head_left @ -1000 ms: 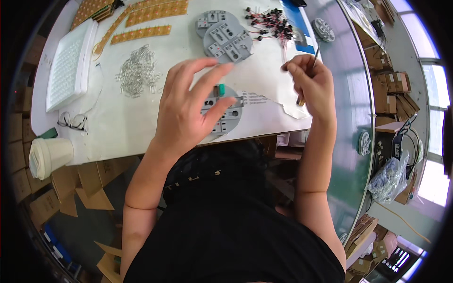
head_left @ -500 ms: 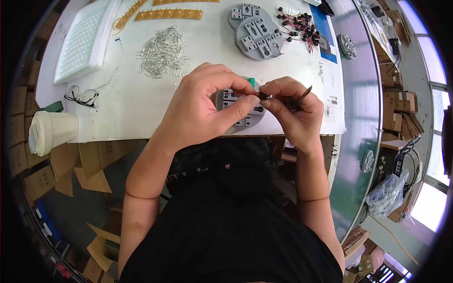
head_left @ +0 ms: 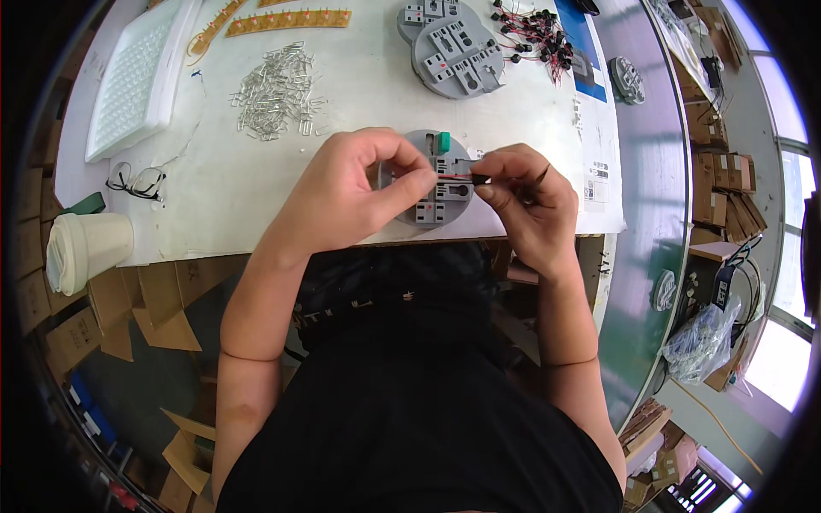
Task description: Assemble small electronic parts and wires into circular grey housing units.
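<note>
The right hand [head_left: 532, 198] pinches a small black component [head_left: 481, 180], the left hand [head_left: 355, 192] its wires [head_left: 457, 177], apparently so they run straight. A grey disc [head_left: 446, 198] lies beneath on the bench [head_left: 214, 201].

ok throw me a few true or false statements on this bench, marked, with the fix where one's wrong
1. A red wire runs between the left hand and the right hand. True.
2. The right hand is empty. False: it holds a small black part.
3. The green block is on the near grey disc. True.
4. The clips lie inside the white tray. False: they lie in a loose pile on the table.
5. The glasses lie to the left of the clips. True.
</note>
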`<state>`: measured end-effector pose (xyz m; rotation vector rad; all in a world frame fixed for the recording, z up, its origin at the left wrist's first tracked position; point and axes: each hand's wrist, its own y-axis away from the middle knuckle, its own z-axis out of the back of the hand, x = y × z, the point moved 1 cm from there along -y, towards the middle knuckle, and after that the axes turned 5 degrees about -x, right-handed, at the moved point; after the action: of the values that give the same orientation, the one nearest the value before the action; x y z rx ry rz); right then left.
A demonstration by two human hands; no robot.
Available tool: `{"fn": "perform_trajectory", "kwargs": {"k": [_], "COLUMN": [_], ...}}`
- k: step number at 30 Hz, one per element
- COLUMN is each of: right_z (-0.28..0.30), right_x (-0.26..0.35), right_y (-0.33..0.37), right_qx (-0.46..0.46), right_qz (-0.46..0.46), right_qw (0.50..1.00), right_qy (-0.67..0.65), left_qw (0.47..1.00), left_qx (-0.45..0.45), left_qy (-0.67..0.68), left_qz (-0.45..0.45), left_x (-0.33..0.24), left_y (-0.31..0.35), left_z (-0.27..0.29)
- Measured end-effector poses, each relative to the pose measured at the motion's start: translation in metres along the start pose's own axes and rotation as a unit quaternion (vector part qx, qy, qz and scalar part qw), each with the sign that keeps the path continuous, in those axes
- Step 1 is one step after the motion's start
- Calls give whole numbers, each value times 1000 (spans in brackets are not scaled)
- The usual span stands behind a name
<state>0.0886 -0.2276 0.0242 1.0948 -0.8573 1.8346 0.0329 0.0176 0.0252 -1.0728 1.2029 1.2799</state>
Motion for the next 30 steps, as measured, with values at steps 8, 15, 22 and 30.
{"fn": "perform_trajectory", "kwargs": {"k": [8,15,22,30], "right_z": [-7,-4,-5,-19], "right_x": [9,31,13,-9], "right_y": [3,-7,4,46], "right_qx": [22,123,122,26], "right_qz": [144,167,231,229], "right_qw": [955,897,890,885], "right_qy": [258,390,375,404], "left_qw": [929,946,959,903], "left_qx": [-84,-72,-82,-107], "left_qy": [-333,-300,-249,-349], "left_qz": [-137,-97,-106,-226], "left_x": [8,11,21,11], "left_y": [2,3,9,14], "left_z": [-23,-26,-19,-27]}}
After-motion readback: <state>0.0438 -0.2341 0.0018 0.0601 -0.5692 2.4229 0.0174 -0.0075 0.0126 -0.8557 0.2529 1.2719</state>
